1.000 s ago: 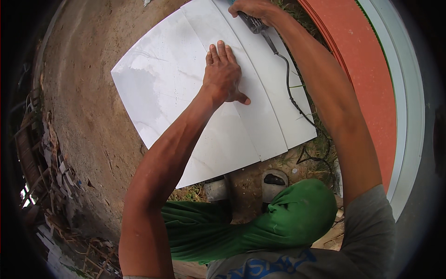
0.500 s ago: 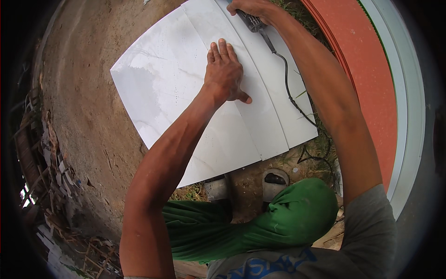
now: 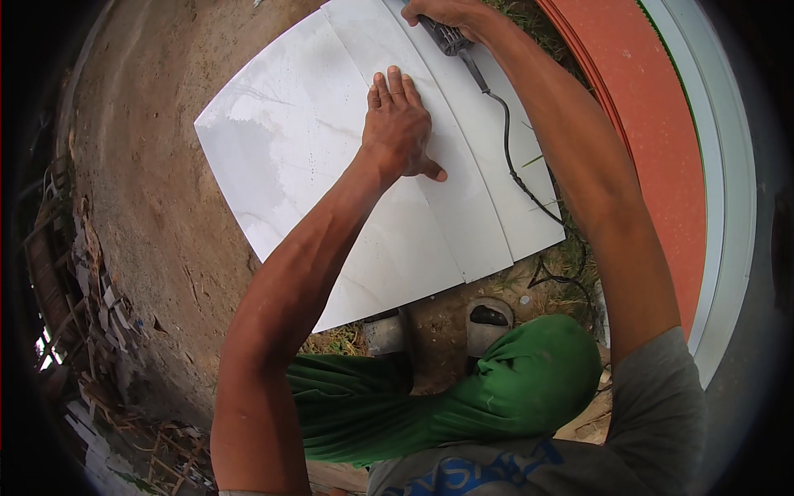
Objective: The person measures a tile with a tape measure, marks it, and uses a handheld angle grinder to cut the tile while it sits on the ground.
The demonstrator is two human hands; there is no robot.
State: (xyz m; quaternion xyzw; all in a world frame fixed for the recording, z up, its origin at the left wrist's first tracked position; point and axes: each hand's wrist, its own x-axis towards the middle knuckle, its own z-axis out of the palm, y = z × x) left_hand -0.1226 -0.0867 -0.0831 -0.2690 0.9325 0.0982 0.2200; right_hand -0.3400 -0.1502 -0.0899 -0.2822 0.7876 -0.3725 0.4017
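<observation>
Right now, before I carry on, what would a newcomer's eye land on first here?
Probably the broad white panels at upper centre, with the left hand spread on them. Next, the right hand gripping a dark power tool at the top edge, its black cord trailing down over the white. Then the bright green trousers at lower centre and the reddish strip at right.

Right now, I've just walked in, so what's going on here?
A person is bent over white veined panels on the ground. Their left hand lies flat on them, fingers spread. The right hand grips a dark corded power tool at the far end; its front is out of view, so I can't tell whether it's running. Its black cord trails back across the panels and over their right edge.
</observation>
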